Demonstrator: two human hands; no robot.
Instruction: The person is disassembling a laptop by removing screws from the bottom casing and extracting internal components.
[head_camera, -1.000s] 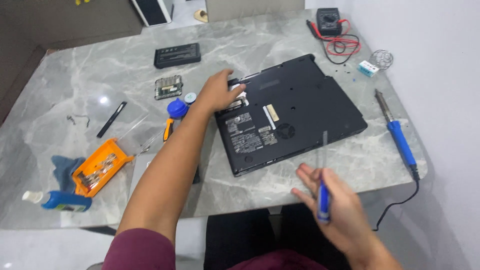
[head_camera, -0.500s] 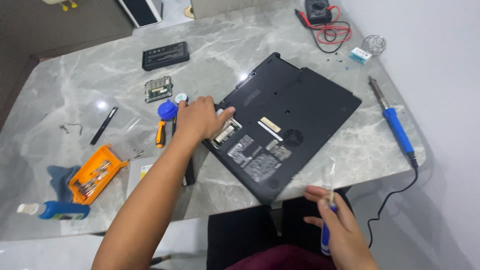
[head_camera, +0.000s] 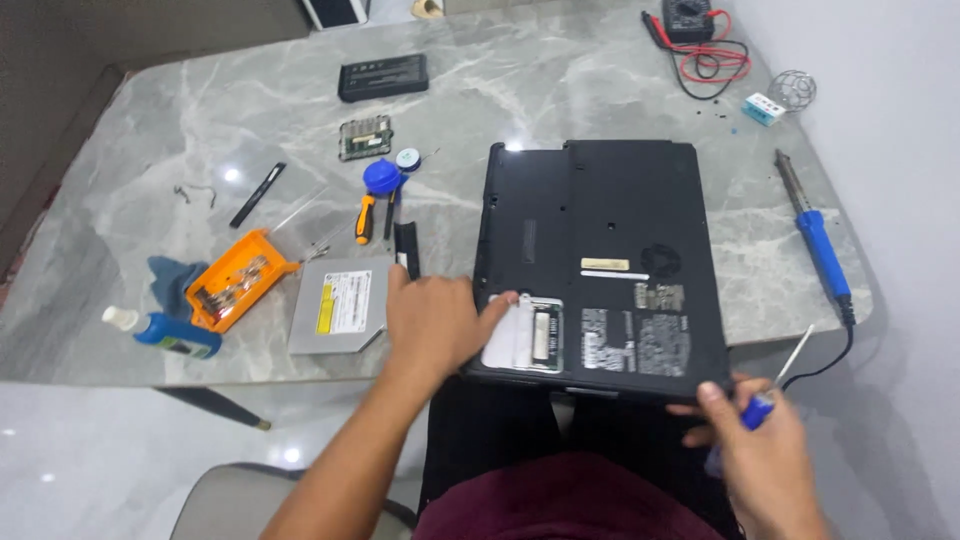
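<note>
Grey marble table (head_camera: 600, 70) with a black laptop (head_camera: 610, 230) lying bottom-up near the front edge, its near end hanging a bit past the rim. Left hand (head_camera: 435, 325) is flat on the laptop's near-left corner, fingers loosely spread by an open bay, not gripping anything. Right hand (head_camera: 765, 455) is closed around a blue-handled screwdriver (head_camera: 775, 390), thumb touching the laptop's near-right corner. Silver optical drive (head_camera: 340, 305) sits just left of the left hand, blue soldering iron (head_camera: 815, 235) off to the right.

The left hand (head_camera: 435, 322) lay flat, palm down, arm extended forward. The right hand (head_camera: 765, 450) appeared loosely curled, fingers closed, near the body.
</note>
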